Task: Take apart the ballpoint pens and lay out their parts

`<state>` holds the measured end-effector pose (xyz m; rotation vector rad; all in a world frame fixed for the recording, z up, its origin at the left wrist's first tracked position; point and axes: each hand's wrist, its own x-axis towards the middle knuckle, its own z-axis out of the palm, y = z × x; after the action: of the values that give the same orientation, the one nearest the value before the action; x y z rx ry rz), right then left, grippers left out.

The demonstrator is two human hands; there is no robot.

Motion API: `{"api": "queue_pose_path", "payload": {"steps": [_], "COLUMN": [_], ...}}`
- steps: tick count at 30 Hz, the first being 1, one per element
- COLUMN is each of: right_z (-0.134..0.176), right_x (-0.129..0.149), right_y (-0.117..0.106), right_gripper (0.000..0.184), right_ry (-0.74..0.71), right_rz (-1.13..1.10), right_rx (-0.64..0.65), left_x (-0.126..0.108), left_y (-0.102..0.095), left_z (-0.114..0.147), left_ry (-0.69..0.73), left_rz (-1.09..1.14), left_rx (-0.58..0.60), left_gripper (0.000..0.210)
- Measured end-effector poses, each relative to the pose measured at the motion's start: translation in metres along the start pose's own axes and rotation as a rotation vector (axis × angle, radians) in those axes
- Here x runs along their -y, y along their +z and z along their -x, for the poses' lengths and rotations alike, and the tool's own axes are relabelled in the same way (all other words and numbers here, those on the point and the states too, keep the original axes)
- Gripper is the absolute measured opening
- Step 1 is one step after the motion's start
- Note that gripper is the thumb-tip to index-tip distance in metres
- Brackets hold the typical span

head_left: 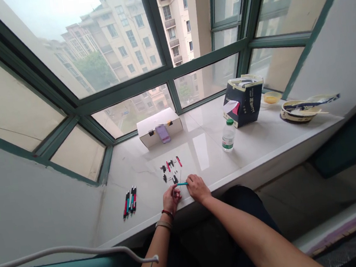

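A teal pen barrel (182,183) lies level between my two hands, just above the sill's front edge. My left hand (172,199) pinches its left end, where a dark part shows at the fingertips. My right hand (198,187) is closed over the right end and hides it. Just beyond the hands lie loose pen parts: a pink barrel (168,166), another pink barrel (179,161), a black piece (165,178) and several smaller bits. To the left, a row of pens (130,203) in red, teal and black rests side by side.
A white box (159,125) with a purple flat item (163,134) against it stands by the window. Right of it are a clear bottle (227,137) with a green cap, a dark paper bag (247,103), a yellow-filled cup (272,97) and a bowl (297,112). A white cable (72,249) crosses at lower left.
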<state>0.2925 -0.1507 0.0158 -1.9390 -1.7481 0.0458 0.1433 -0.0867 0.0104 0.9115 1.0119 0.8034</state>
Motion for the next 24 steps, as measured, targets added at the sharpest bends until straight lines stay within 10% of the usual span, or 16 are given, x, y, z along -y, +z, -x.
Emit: {"api": "queue_pose_path", "payload": {"steps": [6,12,24], "right_z": [0.0,0.0,-0.063], "right_x": [0.002,0.002,0.015], "right_y": [-0.003,-0.004,-0.006], "right_gripper": [0.023,0.031,0.043], "right_ry": [0.008,0.04,0.438], "right_rz": [-0.012,0.004,0.18], "right_rx": [-0.035,-0.021,0.358], "left_x": [-0.007,-0.016,-0.019], "left_y": [-0.017,-0.062,-0.06], "left_z": [0.01,0.019,0.021], "left_ry": [0.23,0.398,0.27], "left_rz": [-0.483,-1.432,-1.555], "left_rx": [-0.096,-0.3,-0.356], "left_gripper": [0.032,0.034,0.037]}}
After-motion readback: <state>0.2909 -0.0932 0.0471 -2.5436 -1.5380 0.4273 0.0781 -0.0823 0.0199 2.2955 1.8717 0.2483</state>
